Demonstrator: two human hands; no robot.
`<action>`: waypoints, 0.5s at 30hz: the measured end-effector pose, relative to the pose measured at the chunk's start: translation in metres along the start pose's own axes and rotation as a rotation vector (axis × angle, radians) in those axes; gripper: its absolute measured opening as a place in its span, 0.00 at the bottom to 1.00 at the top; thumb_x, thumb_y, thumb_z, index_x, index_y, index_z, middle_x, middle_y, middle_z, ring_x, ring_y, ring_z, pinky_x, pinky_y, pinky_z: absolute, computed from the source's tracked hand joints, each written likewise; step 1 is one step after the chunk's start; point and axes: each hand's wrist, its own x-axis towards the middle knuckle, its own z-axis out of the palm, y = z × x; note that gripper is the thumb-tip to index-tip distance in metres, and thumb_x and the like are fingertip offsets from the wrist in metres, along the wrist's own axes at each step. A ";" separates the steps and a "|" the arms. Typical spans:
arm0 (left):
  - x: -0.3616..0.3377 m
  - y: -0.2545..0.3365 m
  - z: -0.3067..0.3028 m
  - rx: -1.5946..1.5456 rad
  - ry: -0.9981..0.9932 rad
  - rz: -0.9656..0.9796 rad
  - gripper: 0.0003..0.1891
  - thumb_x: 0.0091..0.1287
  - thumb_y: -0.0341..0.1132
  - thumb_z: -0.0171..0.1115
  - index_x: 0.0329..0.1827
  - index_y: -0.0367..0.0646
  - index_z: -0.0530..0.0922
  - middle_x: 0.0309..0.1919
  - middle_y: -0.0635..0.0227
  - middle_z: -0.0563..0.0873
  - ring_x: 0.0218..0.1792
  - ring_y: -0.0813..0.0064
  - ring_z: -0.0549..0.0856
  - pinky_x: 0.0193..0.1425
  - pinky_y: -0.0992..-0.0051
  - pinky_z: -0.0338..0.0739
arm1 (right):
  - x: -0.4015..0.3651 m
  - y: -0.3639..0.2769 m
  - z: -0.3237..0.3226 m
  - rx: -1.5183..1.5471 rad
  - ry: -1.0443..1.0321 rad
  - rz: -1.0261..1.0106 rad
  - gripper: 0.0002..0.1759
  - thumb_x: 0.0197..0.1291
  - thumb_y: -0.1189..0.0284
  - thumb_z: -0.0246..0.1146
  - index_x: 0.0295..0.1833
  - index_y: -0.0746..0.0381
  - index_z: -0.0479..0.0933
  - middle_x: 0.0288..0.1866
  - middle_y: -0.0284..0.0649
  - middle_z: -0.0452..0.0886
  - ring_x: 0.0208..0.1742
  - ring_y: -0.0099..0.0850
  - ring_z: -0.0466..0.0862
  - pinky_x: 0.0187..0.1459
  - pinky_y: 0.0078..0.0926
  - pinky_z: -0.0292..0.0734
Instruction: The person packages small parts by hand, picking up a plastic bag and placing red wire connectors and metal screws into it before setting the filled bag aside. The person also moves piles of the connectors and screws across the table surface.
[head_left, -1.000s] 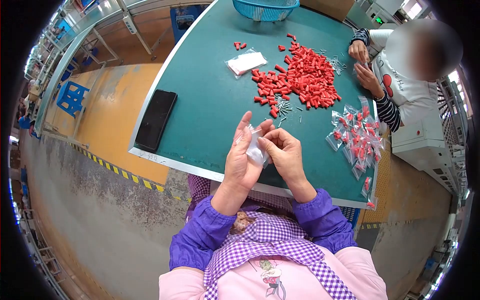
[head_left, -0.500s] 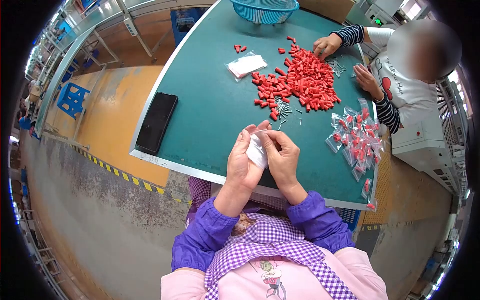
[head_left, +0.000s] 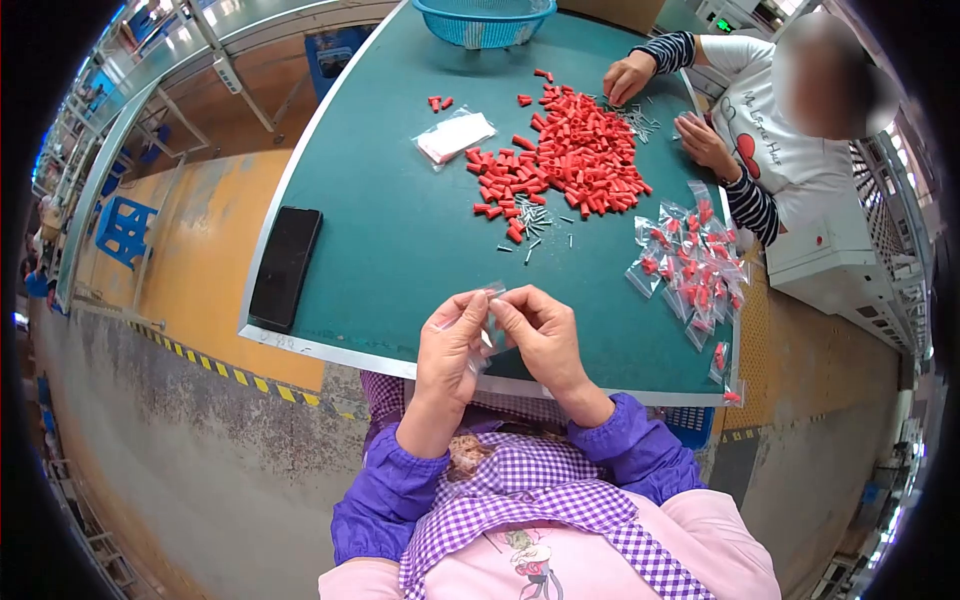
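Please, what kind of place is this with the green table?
Most likely a factory packing bench. A heap of red plastic parts lies on the green table, filled small bags lie near it, and the left hand and right hand pinch a clear bag. Striped tape marks the floor.

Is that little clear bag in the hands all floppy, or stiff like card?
Probably floppy: the little clear bag looks thin and crumpled between the left hand and right hand. It is likely very light, since fingertips alone pinch it. Its see-through plastic may be a bit slippery.
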 end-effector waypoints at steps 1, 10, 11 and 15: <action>0.001 -0.002 0.001 -0.042 0.012 0.001 0.10 0.65 0.34 0.63 0.44 0.40 0.79 0.31 0.75 0.81 0.24 0.87 0.74 0.24 0.83 0.69 | -0.001 0.000 -0.002 -0.012 -0.012 0.013 0.07 0.63 0.73 0.60 0.37 0.67 0.77 0.29 0.29 0.78 0.27 0.13 0.73 0.25 0.12 0.66; 0.001 0.003 0.004 -0.009 -0.067 -0.103 0.09 0.63 0.32 0.64 0.43 0.37 0.81 0.28 0.75 0.81 0.21 0.88 0.71 0.23 0.84 0.65 | 0.007 -0.001 -0.030 -0.029 -0.173 0.115 0.08 0.63 0.71 0.61 0.39 0.66 0.79 0.29 0.28 0.79 0.28 0.13 0.73 0.26 0.13 0.68; 0.001 0.003 0.004 -0.010 -0.068 -0.103 0.09 0.63 0.32 0.64 0.43 0.37 0.81 0.28 0.75 0.81 0.21 0.88 0.71 0.23 0.84 0.65 | 0.011 0.000 -0.035 -0.065 -0.230 0.114 0.08 0.63 0.71 0.61 0.40 0.66 0.79 0.29 0.28 0.79 0.28 0.13 0.73 0.27 0.13 0.68; -0.001 0.001 0.005 0.049 0.006 -0.015 0.07 0.62 0.31 0.65 0.39 0.37 0.81 0.26 0.75 0.80 0.20 0.88 0.70 0.23 0.85 0.65 | 0.054 -0.006 -0.058 -0.641 0.198 -0.234 0.07 0.56 0.74 0.64 0.37 0.67 0.80 0.28 0.41 0.80 0.26 0.25 0.78 0.29 0.24 0.72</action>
